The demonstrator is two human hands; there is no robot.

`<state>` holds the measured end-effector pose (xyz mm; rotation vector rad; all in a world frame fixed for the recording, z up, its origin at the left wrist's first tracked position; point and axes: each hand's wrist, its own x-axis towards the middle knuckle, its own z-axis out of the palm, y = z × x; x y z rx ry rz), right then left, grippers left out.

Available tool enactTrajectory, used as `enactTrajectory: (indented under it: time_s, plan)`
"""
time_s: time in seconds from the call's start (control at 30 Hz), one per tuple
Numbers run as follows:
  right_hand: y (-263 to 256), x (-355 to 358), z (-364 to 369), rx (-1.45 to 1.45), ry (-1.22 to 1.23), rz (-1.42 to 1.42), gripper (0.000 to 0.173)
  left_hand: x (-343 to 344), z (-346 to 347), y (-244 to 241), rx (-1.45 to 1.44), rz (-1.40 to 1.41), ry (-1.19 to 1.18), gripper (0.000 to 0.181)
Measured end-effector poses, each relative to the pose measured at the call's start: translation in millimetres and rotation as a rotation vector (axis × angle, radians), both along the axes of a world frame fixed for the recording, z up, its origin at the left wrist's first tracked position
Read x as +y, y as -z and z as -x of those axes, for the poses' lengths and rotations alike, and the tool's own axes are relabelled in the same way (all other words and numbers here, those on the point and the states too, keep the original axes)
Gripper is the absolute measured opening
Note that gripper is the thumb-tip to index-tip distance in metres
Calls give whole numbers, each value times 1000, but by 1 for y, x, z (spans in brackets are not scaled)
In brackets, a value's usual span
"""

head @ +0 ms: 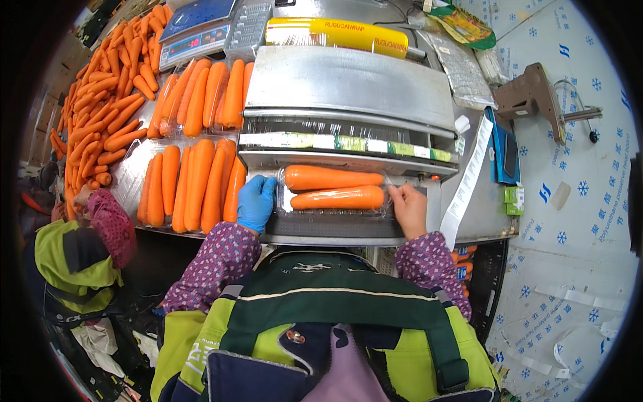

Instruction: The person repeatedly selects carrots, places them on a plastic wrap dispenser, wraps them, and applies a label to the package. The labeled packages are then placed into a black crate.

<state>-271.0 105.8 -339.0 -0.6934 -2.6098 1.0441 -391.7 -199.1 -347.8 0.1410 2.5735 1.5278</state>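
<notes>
Two carrots [335, 197] lie side by side in a clear plastic tray [334, 213] on the dark plate [331, 226] of a film wrapping machine in front of me. My left hand [256, 202], in a blue glove, grips the tray's left end. My bare right hand [409, 208] pinches its right end between thumb and fingers. Clear film seems to lie over the carrots. Just beyond the tray is the machine's metal housing [346, 83], with a strip of green and white labels [351, 142] under film. More carrots in clear trays [193, 188] stand left of my left hand.
Loose carrots [105, 110] are heaped at the far left, where a co-worker [75, 256] reaches in. A digital scale [196, 42] and a yellow film roll [336, 36] sit at the back. On the right are a paper label strip [469, 176], a phone [509, 156] and a brown tape dispenser [532, 98].
</notes>
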Motion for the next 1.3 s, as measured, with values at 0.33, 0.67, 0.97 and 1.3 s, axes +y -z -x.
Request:
enactTrajectory:
  time_s: [0.33,0.67,0.97,1.3]
  plan:
    - [-13,-22,-107,-482,167,918,35,-80,-58,-19,-584,-124,58,32]
    - [33,-81,-114,-103,-24,1538,27,-96,-105,91,-1050,-625,327,37]
    - [-32,-52,-85,-155,-351,1276,18,52,-85,-31,-1202,-1306,1137,39]
    - [-93,7,-169,160,-191,562,63,173,-138,-54,-1473,-558,897,47]
